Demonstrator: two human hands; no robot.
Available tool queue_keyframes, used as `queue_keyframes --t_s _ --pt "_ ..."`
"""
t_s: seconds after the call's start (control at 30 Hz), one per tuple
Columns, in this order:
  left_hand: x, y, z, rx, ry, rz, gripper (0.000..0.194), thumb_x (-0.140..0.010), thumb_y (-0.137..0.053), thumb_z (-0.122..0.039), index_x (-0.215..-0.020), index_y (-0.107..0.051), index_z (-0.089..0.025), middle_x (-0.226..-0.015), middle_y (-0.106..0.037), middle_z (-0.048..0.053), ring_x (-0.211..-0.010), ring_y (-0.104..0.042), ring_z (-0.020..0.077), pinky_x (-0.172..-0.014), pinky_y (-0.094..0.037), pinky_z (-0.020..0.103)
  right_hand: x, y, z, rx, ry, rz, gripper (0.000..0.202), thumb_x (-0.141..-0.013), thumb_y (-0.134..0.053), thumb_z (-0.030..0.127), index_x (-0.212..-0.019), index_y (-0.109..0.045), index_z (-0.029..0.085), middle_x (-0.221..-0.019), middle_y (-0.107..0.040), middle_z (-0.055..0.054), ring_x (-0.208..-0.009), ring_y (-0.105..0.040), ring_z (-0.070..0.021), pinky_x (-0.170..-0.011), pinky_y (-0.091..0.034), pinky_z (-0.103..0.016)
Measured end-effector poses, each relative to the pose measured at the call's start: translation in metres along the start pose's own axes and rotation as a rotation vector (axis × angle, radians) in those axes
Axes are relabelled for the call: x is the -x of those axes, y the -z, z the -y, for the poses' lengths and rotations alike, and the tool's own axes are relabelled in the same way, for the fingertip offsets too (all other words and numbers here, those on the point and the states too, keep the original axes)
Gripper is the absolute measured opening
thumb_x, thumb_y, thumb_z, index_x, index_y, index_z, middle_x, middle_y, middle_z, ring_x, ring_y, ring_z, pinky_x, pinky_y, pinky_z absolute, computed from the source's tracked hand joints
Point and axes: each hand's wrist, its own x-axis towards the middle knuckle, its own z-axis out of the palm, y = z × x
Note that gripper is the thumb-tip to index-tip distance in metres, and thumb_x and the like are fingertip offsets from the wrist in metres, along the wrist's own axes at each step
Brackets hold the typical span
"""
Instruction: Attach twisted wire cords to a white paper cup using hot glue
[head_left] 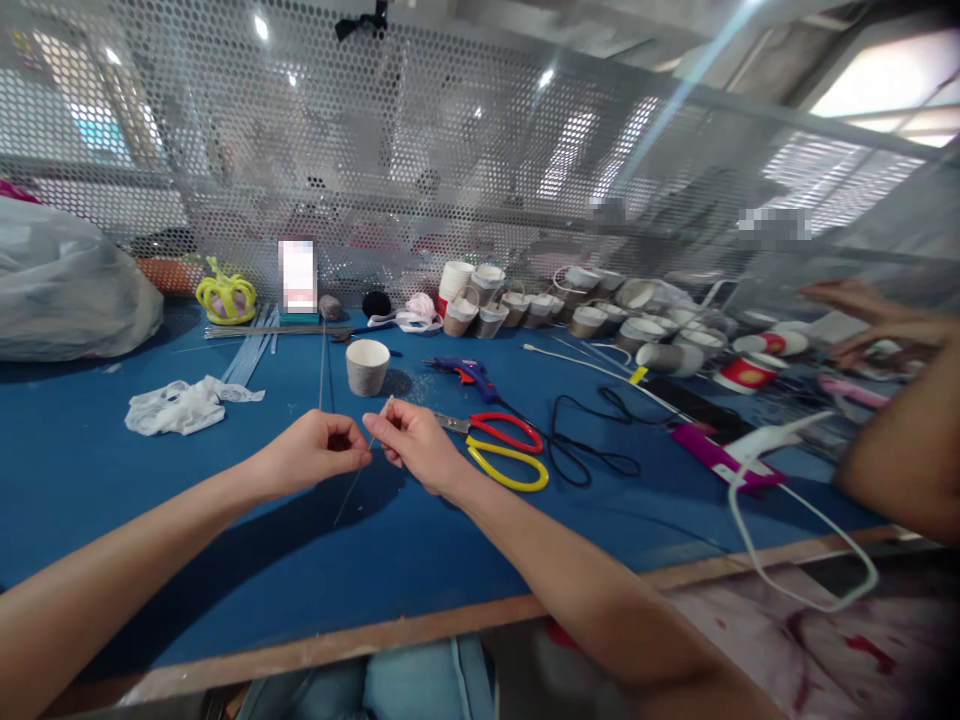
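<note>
Over the blue table, my left hand (341, 445) is closed in a pinch at a thin greyish strand (354, 484). Close beside it, my right hand (412, 442) grips the upper part of the same strand, whose pale tip pokes out above the thumb. The strand's lower end slants down toward me; whether it is wire or yarn I cannot tell. A grey yarn line (323, 365) runs from a grey ball of yarn (330, 307) toward my left hand. Just beyond the hands stands a small whitish cup (367, 368), upright. Scissors (506, 450) with red and yellow handles lie right of my right hand.
A blue glue gun (465, 375) with a black cord lies behind the scissors. Crumpled white lace (184, 405) is at left. Several wrapped cups (592, 315) line the back. A phone (298, 277) stands upright. Another person's arm (904, 430) reaches in from the right.
</note>
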Motion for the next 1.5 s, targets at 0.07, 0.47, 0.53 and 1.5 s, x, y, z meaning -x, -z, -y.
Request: queue_keyframes --t_s 0.07,0.47,0.53,1.5 --pt "0.001 -0.001 -0.001 -0.015 0.005 -0.004 0.019 -0.068 -0.055 -0.031 -0.062 -0.052 -0.013 -0.054 -0.048 -0.004 -0.049 -0.038 0.0066 -0.047 -0.029 0.019 0.000 0.000 -0.002 0.006 -0.001 -0.026 0.034 -0.070 -0.057 0.044 -0.059 -0.039 0.017 -0.043 -0.037 0.008 -0.038 -0.034 -0.0044 -0.036 -0.025 -0.017" --pt "0.001 0.007 -0.004 0.074 0.016 0.068 0.020 -0.069 -0.056 -0.033 -0.066 -0.057 -0.012 -0.061 -0.054 -0.002 -0.057 -0.045 0.0091 -0.054 -0.034 0.020 0.000 0.001 0.001 -0.066 0.025 0.103 0.032 -0.068 -0.059 0.045 -0.065 -0.046 0.016 -0.049 -0.044 0.006 -0.043 -0.040 -0.0055 -0.040 -0.034 -0.019" --pt "0.001 0.008 -0.004 0.062 -0.012 0.073 0.018 -0.070 -0.056 -0.031 -0.067 -0.057 -0.013 -0.063 -0.056 -0.001 -0.059 -0.046 0.0093 -0.056 -0.036 0.020 0.000 0.001 0.001 -0.050 0.024 0.080 0.033 -0.069 -0.057 0.046 -0.064 -0.044 0.017 -0.048 -0.043 0.006 -0.041 -0.038 -0.0051 -0.040 -0.032 -0.019" --pt "0.002 0.005 -0.003 0.153 0.047 0.063 0.020 -0.067 -0.059 -0.031 -0.063 -0.054 -0.012 -0.059 -0.051 -0.003 -0.055 -0.041 0.0075 -0.054 -0.031 0.021 0.002 0.000 0.002 -0.098 0.077 0.122 0.031 -0.069 -0.058 0.045 -0.066 -0.047 0.016 -0.052 -0.043 0.005 -0.043 -0.039 -0.0055 -0.039 -0.033 -0.019"
